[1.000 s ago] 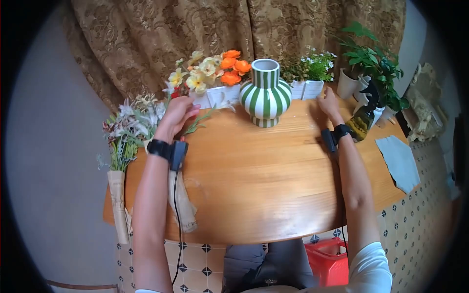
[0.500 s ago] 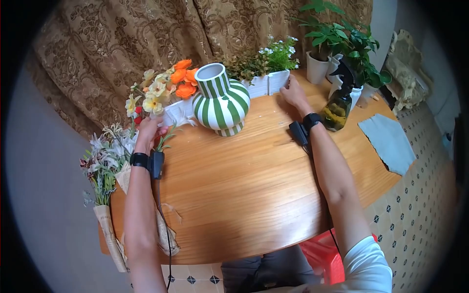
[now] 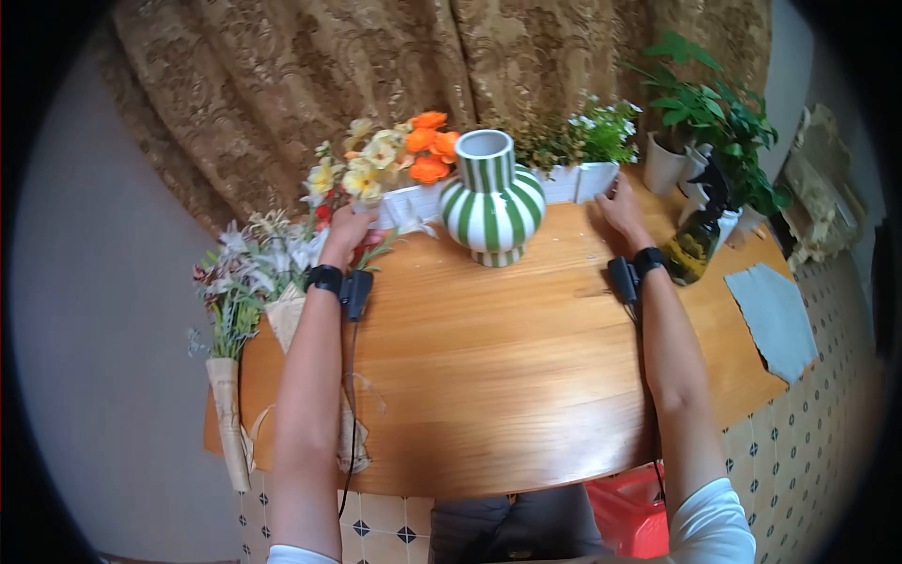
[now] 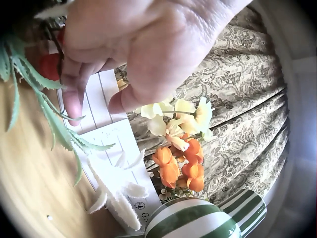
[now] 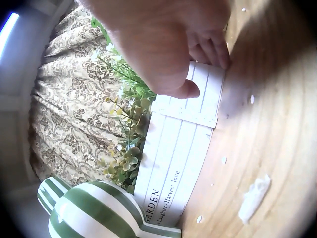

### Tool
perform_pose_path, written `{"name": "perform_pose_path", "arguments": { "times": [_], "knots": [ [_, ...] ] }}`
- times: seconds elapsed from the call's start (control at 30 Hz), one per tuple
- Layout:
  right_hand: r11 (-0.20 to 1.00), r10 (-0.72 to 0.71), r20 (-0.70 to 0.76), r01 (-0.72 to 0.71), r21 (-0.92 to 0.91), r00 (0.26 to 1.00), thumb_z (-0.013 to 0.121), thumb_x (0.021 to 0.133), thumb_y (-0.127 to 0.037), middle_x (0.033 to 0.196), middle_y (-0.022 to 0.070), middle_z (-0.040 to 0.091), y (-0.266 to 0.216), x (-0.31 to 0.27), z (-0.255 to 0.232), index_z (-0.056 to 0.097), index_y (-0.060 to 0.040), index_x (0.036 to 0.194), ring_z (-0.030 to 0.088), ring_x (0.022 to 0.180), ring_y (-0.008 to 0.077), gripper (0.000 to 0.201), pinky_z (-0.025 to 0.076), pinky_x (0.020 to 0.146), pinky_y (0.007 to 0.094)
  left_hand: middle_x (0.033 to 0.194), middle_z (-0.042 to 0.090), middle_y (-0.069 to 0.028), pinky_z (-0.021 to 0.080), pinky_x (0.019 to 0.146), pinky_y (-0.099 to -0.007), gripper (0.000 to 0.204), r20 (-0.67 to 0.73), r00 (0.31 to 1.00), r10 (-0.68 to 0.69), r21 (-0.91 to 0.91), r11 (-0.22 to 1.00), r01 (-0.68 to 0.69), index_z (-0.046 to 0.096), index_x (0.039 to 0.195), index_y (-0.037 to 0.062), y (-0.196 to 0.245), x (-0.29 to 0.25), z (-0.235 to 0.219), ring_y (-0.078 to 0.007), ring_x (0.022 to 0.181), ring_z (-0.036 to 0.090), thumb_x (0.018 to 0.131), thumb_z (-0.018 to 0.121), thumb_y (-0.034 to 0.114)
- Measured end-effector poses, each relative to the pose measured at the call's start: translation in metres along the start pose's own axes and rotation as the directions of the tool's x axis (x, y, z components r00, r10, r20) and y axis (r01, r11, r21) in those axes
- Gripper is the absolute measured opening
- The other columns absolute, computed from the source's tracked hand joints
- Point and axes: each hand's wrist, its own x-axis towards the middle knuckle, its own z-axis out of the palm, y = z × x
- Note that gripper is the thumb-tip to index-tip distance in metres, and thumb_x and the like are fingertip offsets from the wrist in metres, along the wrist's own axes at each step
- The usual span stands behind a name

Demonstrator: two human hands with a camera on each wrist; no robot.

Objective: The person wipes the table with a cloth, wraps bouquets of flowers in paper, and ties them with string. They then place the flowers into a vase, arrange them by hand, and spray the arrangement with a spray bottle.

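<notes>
A long white planter box (image 3: pixel 413 203) with plank lines stands toward the back of the table, holding flowers and greenery. My left hand (image 3: pixel 351 231) grips its left end, with fingers against the front face in the left wrist view. At the opposite end my right hand (image 3: pixel 621 209) holds the box, its thumb (image 5: pixel 187 89) on the rim side and the other fingers round the corner. A green-and-white striped vase (image 3: pixel 493 211) stands in front of the middle of the box, hiding part of it. Orange flowers (image 3: pixel 428 167) and pale yellow flowers (image 3: pixel 366 169) rise near the left end.
Paper-wrapped bouquets (image 3: pixel 225 376) lie along the left edge. To the right are a dark spray bottle (image 3: pixel 693 246), potted plants (image 3: pixel 665 167) and a grey-blue cloth (image 3: pixel 772 315). White scraps (image 5: pixel 255 198) lie before the box. A red stool (image 3: pixel 631 512) stands below the table.
My left hand has come down onto the box's left end, where it hovered with fingers apart before. My right hand stays at the right end. The head view swung right, then back.
</notes>
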Motion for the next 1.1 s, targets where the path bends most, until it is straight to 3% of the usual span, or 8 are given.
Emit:
{"name": "perform_pose_path", "arguments": {
  "times": [0.1,0.2,0.33,0.43,0.53,0.8,0.97,1.1],
  "knots": [
    [0.995,-0.100,-0.032,0.100,0.017,0.995,0.069,0.084,-0.021,0.100,0.0182,0.069,0.025,0.013,0.016,0.051,0.0042,0.126,0.068,0.090,0.0304,0.053,0.053,0.082,0.0410,0.107,0.062,-0.0132,0.061,0.060,-0.0273,0.031,0.013,0.999,-0.040,-0.106,0.994,0.041,0.052,0.121,-0.0062,0.015,-0.015,0.001,-0.0239,0.083,0.072,0.096,0.060,0.011],
    [0.978,-0.091,-0.177,0.054,-0.200,0.980,0.069,0.085,-0.023,0.118,0.0247,0.065,0.009,0.006,0.013,0.049,0.0045,0.132,0.065,0.106,0.0357,0.058,0.051,0.091,0.0413,0.109,0.062,-0.0109,0.061,0.067,-0.0263,0.030,0.017,1.000,0.006,-0.137,0.991,-0.003,0.055,0.120,-0.0049,0.029,-0.036,-0.009,-0.0219,0.089,0.071,0.097,0.061,0.013],
    [0.986,-0.146,-0.108,0.135,-0.101,0.983,0.068,0.085,-0.020,0.120,0.0353,0.060,-0.034,-0.021,-0.015,0.051,0.0084,0.127,0.060,0.111,0.0447,0.054,0.047,0.098,0.0473,0.109,0.065,-0.0091,0.058,0.080,-0.0275,0.031,0.039,0.969,0.244,-0.106,0.965,-0.239,0.059,0.121,-0.0038,0.057,-0.114,-0.041,-0.0169,0.092,0.069,0.098,0.062,0.017],
    [0.988,-0.100,0.305,0.130,-0.081,0.947,0.071,0.088,-0.026,0.136,0.0359,0.050,-0.075,-0.051,-0.050,0.038,0.0033,0.146,0.058,0.120,0.0417,0.073,0.047,0.102,0.0426,0.104,0.068,-0.0083,0.056,0.080,-0.0275,0.032,-0.088,0.955,0.283,0.007,0.959,-0.283,0.060,0.123,-0.0028,0.049,-0.177,-0.081,-0.0142,0.087,0.068,0.099,0.061,0.018],
    [0.951,-0.241,0.326,0.156,0.267,0.914,0.073,0.088,-0.037,0.142,0.0344,0.046,-0.113,-0.084,-0.048,0.031,0.0056,0.149,0.054,0.128,0.0385,0.086,0.045,0.106,0.0402,0.102,0.067,-0.0075,0.055,0.076,-0.0264,0.032,-0.196,0.942,0.273,0.060,0.962,-0.266,0.060,0.123,-0.0025,0.015,-0.213,-0.122,-0.0133,0.083,0.066,0.098,0.062,0.019],
    [0.940,-0.323,-0.088,0.330,0.084,0.942,0.086,0.065,-0.057,0.148,0.0364,0.034,-0.187,-0.116,0.023,0.018,0.0163,0.148,0.035,0.141,0.0433,0.130,0.032,0.116,0.0433,0.099,0.065,-0.0060,0.050,0.061,-0.0238,0.041,-0.334,0.917,0.219,0.142,0.973,-0.181,0.052,0.127,-0.0027,-0.064,-0.256,-0.121,-0.0107,0.077,0.062,0.096,0.067,0.021],
    [0.961,-0.246,-0.053,0.250,0.121,0.968,0.087,0.063,-0.056,0.144,0.0337,0.040,-0.192,-0.115,0.014,0.028,0.0148,0.144,0.042,0.135,0.0419,0.123,0.039,0.112,0.0438,0.113,0.065,-0.0100,0.052,0.075,-0.0249,0.054,-0.019,0.998,0.052,-0.038,0.998,-0.053,0.040,0.138,-0.0033,-0.072,-0.278,-0.097,-0.0116,0.088,0.063,0.097,0.066,0.020],
    [0.953,-0.265,0.000,0.262,0.154,0.964,0.087,0.062,-0.055,0.142,0.0332,0.043,-0.187,-0.110,0.003,0.030,0.0138,0.145,0.045,0.133,0.0420,0.121,0.040,0.111,0.0442,0.120,0.064,-0.0120,0.052,0.089,-0.0288,0.052,-0.079,0.990,0.120,-0.171,0.976,-0.132,0.039,0.139,-0.0044,-0.080,-0.281,-0.086,-0.0160,0.105,0.064,0.098,0.065,0.016]
  ]
}}
